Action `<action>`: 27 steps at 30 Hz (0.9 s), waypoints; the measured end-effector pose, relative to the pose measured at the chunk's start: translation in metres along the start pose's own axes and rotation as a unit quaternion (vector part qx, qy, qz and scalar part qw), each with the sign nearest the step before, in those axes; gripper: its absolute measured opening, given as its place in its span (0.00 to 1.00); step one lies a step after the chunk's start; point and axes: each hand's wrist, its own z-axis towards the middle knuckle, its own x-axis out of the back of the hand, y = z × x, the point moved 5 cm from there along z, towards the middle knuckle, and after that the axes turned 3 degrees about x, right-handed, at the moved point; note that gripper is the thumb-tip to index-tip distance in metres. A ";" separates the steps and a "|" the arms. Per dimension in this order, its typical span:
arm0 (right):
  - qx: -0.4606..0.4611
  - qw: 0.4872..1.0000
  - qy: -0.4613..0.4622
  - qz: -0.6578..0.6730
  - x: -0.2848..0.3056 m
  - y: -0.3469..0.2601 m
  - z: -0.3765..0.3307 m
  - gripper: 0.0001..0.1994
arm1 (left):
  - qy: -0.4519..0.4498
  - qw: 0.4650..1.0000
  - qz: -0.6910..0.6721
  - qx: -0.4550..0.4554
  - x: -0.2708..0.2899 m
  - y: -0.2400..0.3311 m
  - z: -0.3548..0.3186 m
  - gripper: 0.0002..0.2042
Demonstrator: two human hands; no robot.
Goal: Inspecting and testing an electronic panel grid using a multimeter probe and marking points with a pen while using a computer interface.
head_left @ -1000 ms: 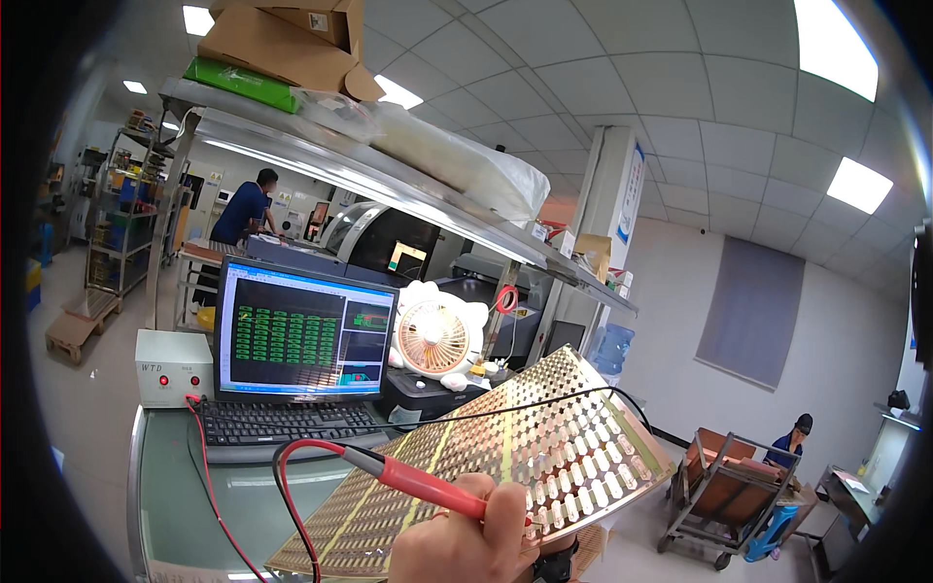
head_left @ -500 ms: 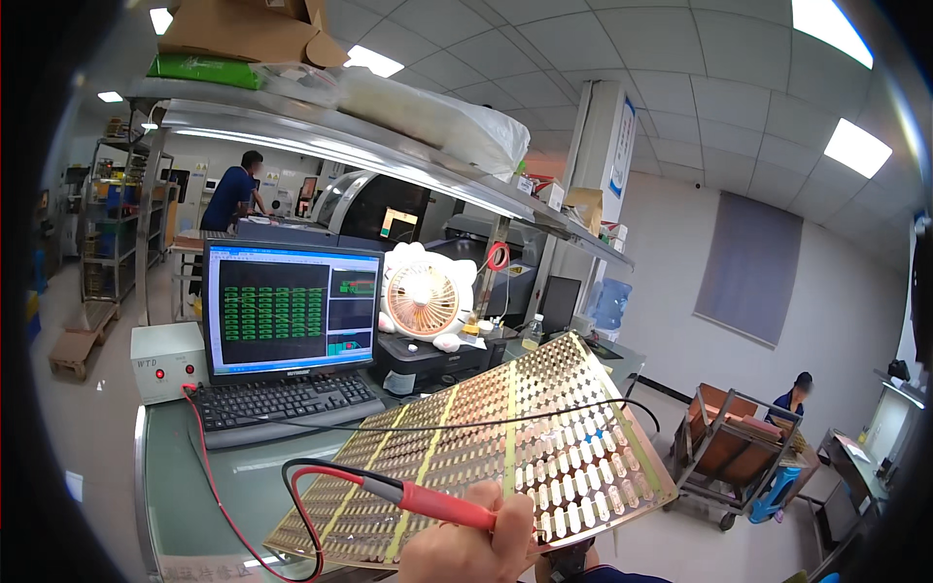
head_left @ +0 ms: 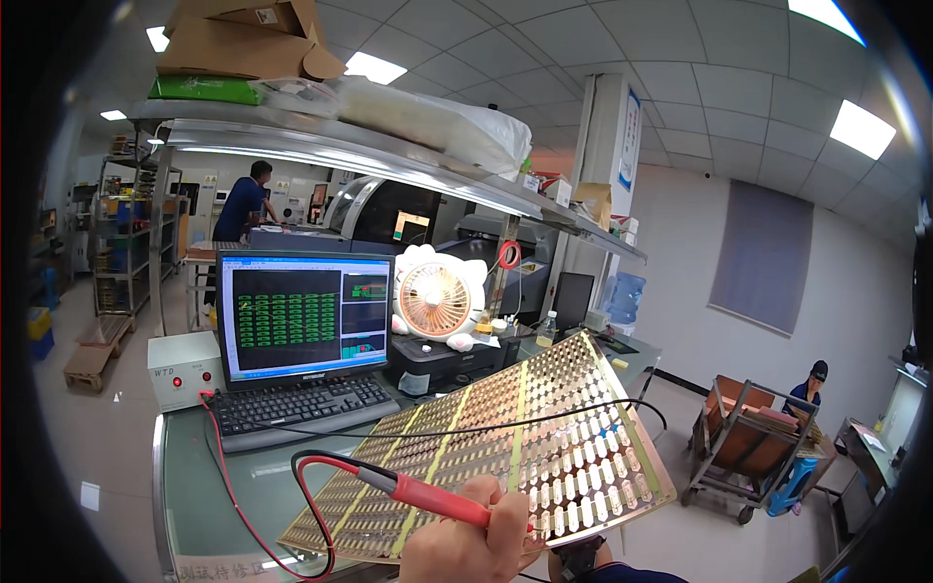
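My left hand (head_left: 462, 546) comes in at the lower middle, closed round a red test probe (head_left: 442, 501). The probe's tip end points right, at the gold pads near the lower edge of a large copper-gold circuit board panel (head_left: 466, 432); whether it touches a pad I cannot tell. Red and black leads loop from the probe's back end. Tilted, the panel slants up to the right over the green bench, with rows of oblong pads and yellowish strips. Another black cable (head_left: 505, 425) arcs across it. My right hand is out of view.
Left of the panel stand a monitor (head_left: 306, 316) with green board outlines, a black keyboard (head_left: 301, 413) and a pale box (head_left: 185, 371) with red lights. Behind are a white fan (head_left: 437, 296) and an overhead shelf (head_left: 350, 141). A cart (head_left: 743, 432) and two people are farther off.
The view has shifted slightly, so the bench and monitor sit farther right. My left hand keeps its grip on the probe near the same pads.
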 end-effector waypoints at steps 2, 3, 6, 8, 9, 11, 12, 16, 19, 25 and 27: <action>-0.002 1.000 -0.009 -0.005 0.001 -0.001 0.001 0.16 | -0.001 1.000 0.004 -0.002 0.000 0.000 0.001 0.14; -0.002 1.000 -0.014 -0.008 0.001 -0.001 0.001 0.16 | -0.002 1.000 0.006 -0.003 0.000 0.000 0.001 0.15; -0.005 0.999 -0.028 -0.017 0.002 -0.003 0.003 0.16 | -0.003 1.000 0.011 -0.006 0.001 0.001 0.001 0.15; -0.007 0.999 -0.036 -0.023 0.003 -0.004 0.003 0.16 | -0.005 1.000 0.014 -0.008 0.001 0.002 0.001 0.16; -0.007 0.999 -0.041 -0.026 0.004 -0.005 0.004 0.16 | -0.005 1.000 0.014 -0.008 0.001 0.002 -0.001 0.16; -0.009 0.998 -0.050 -0.033 0.005 -0.006 0.005 0.16 | -0.009 1.000 -0.018 0.011 0.000 0.002 -0.007 0.19; -0.009 0.998 -0.054 -0.036 0.005 -0.006 0.005 0.16 | -0.009 1.000 -0.018 0.011 0.001 0.002 -0.007 0.19; -0.011 0.996 -0.073 -0.048 0.005 -0.004 0.009 0.16 | 0.000 1.000 0.001 0.009 0.002 0.000 -0.005 0.19; -0.012 0.995 -0.086 -0.055 0.004 -0.002 0.013 0.16 | -0.007 1.000 0.002 0.015 0.004 -0.001 -0.003 0.19; 0.011 0.993 -0.113 -0.017 -0.014 0.017 0.026 0.16 | -0.041 0.997 -0.027 0.054 0.023 -0.017 0.009 0.21; 0.021 0.991 -0.130 0.036 -0.033 0.044 0.030 0.17 | -0.041 0.997 -0.028 0.067 0.044 -0.027 0.029 0.23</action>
